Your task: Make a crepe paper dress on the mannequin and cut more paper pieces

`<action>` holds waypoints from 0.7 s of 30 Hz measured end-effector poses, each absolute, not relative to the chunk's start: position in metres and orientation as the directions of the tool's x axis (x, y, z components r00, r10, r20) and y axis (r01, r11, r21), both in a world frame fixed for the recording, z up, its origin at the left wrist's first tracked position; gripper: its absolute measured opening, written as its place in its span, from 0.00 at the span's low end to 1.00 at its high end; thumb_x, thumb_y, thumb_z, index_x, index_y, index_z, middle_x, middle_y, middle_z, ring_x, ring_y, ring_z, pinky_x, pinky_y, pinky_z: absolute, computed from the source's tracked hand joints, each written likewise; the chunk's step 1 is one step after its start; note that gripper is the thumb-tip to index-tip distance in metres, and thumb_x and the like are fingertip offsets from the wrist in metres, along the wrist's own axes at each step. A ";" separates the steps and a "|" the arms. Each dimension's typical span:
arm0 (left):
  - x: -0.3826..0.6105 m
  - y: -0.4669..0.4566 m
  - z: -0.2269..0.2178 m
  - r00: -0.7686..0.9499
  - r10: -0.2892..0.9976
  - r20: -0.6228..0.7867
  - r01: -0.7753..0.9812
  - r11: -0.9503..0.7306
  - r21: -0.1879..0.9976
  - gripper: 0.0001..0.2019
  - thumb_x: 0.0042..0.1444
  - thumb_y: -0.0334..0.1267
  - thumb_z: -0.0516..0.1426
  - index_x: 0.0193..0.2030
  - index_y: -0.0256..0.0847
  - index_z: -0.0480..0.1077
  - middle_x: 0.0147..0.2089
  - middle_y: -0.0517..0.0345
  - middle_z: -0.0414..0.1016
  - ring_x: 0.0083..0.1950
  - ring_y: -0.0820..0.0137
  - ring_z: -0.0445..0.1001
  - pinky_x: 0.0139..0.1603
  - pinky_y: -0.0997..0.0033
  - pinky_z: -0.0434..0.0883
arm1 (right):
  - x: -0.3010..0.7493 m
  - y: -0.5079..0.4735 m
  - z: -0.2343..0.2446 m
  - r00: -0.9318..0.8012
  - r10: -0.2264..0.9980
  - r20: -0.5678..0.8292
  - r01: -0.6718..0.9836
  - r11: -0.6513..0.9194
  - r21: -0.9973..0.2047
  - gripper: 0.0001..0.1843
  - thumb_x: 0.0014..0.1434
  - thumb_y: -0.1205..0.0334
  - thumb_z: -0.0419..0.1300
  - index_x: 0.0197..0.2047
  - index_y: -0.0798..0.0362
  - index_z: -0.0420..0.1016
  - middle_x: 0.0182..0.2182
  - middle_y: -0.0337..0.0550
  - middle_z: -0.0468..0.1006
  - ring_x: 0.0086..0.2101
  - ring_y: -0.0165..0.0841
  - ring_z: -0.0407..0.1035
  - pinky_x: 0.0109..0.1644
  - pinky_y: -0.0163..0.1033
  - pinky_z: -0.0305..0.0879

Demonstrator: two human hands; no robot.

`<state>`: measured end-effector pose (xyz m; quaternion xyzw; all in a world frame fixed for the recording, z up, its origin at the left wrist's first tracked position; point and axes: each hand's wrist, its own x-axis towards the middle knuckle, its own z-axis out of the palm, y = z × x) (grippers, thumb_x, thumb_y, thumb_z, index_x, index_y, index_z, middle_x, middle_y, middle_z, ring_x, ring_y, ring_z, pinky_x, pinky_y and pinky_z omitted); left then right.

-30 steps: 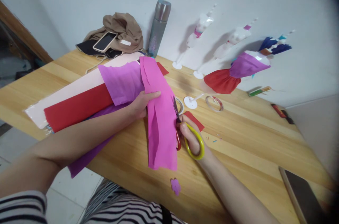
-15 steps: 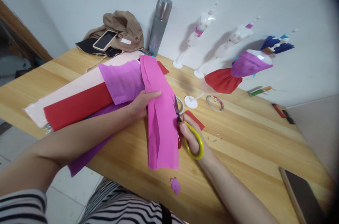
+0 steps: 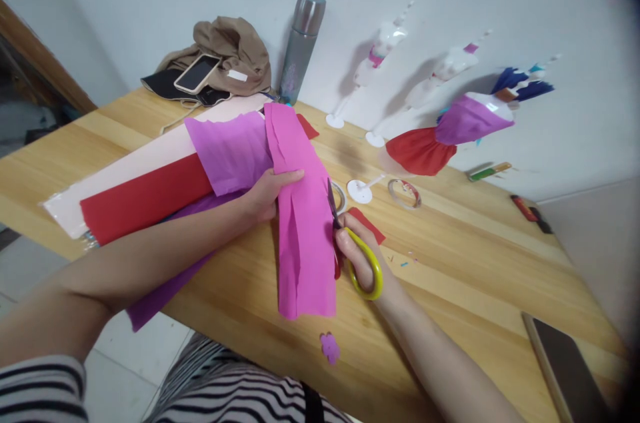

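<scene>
A folded strip of bright pink crepe paper hangs lengthwise over the table, pinched at its left side by my left hand, thumb on top. My right hand grips yellow-handled scissors. Their dark blade lies along the strip's right edge, and whether the blades are parted is hard to make out. Left of the strip, a purple crepe paper piece lies on a red crepe paper roll and pale pink paper in clear wrap. A small purple paper flower rests below the strip.
Behind stand a steel thermos, a brown cloth bag with a phone, and several white doll-like figures on stands, one wearing a purple and red paper dress. Tape rolls and a dark tablet-like device lie to the right.
Both hands, the pink paper and the scissors look almost the same. The whole view has shifted very slightly.
</scene>
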<state>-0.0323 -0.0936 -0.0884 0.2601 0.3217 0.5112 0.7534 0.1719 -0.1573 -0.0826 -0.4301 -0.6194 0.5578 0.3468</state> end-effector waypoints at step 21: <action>-0.032 -0.093 -0.092 0.296 0.936 -0.189 -0.594 0.335 0.731 0.17 0.49 0.40 0.69 0.43 0.32 0.77 0.41 0.42 0.82 0.43 0.56 0.81 0.53 0.52 0.75 | 0.166 -0.155 -0.080 -0.333 0.931 -0.148 0.129 -0.111 -0.985 0.28 0.55 0.31 0.61 0.29 0.48 0.60 0.13 0.29 0.66 0.10 0.26 0.60 0.13 0.32 0.55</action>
